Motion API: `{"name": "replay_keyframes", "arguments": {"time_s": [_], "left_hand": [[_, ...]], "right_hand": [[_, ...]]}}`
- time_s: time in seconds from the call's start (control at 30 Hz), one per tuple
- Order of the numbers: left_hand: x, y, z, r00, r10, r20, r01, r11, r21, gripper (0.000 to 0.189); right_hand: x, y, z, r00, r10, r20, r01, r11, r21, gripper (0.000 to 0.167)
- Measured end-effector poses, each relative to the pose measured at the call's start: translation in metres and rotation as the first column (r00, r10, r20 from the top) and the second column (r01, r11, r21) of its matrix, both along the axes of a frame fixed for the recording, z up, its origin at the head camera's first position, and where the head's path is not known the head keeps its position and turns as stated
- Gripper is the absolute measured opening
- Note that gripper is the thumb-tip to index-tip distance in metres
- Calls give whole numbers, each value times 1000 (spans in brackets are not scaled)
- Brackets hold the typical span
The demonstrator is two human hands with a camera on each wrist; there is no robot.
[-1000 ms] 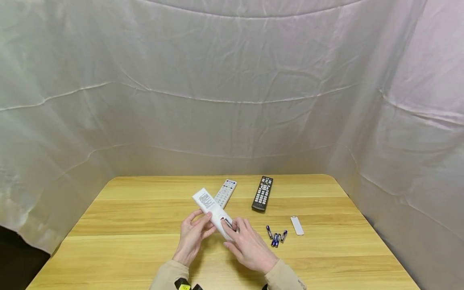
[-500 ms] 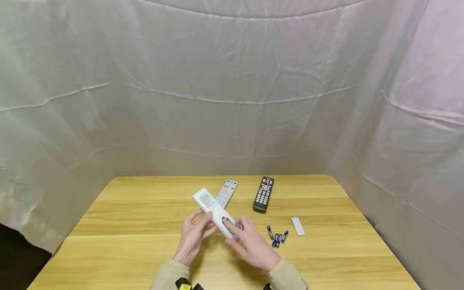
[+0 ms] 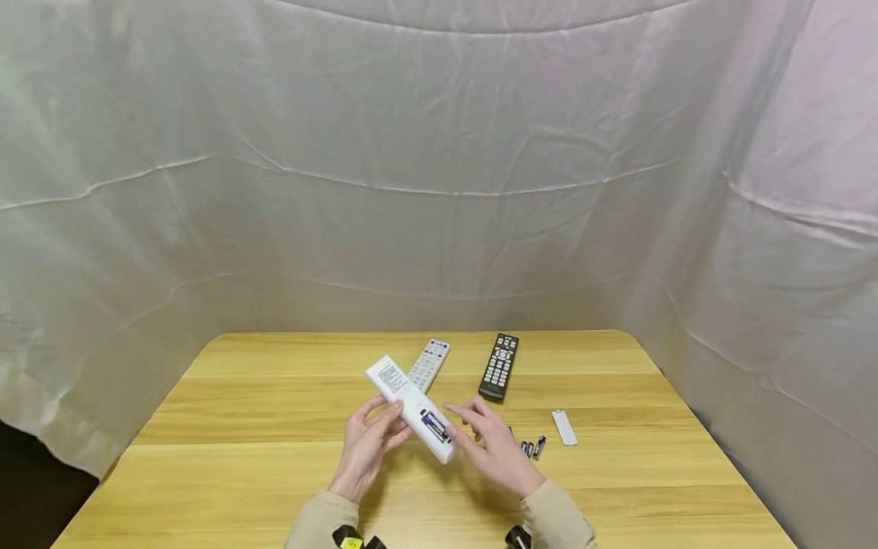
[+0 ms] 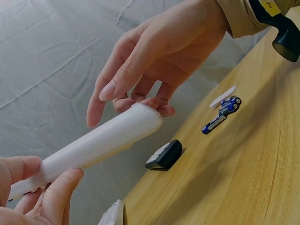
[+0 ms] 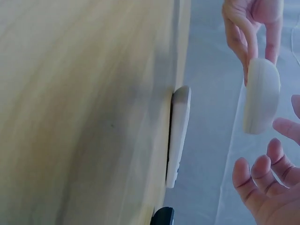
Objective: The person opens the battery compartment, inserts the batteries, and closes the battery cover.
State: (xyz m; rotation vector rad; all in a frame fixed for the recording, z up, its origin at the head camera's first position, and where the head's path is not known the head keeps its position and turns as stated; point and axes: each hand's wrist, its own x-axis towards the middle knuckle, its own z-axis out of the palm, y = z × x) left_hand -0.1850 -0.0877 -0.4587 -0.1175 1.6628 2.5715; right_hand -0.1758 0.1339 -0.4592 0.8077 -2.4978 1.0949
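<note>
Remote (image 3: pixel 413 408) well inside table edges (image 3: pixel 329 335)

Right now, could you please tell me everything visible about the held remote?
The remote is long, white and plastic-looking, with printing near its far end. Tilted above the table, it shows its back, where blue batteries lie in an uncovered slot. The left hand grips it; whether the right hand touches it is unclear.
</note>
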Motion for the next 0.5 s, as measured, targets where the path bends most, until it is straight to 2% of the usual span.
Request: {"name": "replay_keyframes", "arguments": {"time_s": [0.3,0.5], "left_hand": [[0,0,1,1000,0,2,0,1000,-4,47],[0,0,0,1000,-3,8,3,1000,-10,47]], "right_hand": [[-4,9,6,996,-13,92,17,999,-45,34],[-8,23,10,991,-65,113,71,996,-49,32]]}}
